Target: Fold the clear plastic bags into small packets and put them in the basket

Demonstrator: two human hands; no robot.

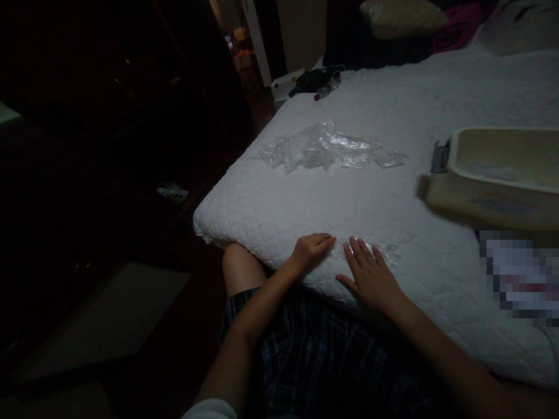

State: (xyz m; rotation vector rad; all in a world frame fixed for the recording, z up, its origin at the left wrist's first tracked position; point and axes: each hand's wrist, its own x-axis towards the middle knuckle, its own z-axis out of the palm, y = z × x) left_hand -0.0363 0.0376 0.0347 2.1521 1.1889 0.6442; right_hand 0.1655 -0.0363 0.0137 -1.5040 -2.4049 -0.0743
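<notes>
A narrow, folded clear plastic bag point(389, 252) lies near the front edge of the white quilted bed. At its left end my left hand point(309, 249) is closed, the fingertips pressed together on the plastic. My right hand point(371, 278) rests flat over the middle of the bag, fingers stretched out and thumb apart. Part of the bag is hidden beneath the right fingers. Farther back on the bed, a larger crumpled sheet of clear plastic point(332, 146) is spread out, apart from both hands.
To the right on the bed point(349, 203) stands a beige plastic bin point(471, 195) with a grey latch. A blurred-out patch point(519, 276) is in front of it. Dark cloth and a small bottle point(325, 90) lie at the far left corner. Pillows point(402, 17) are behind.
</notes>
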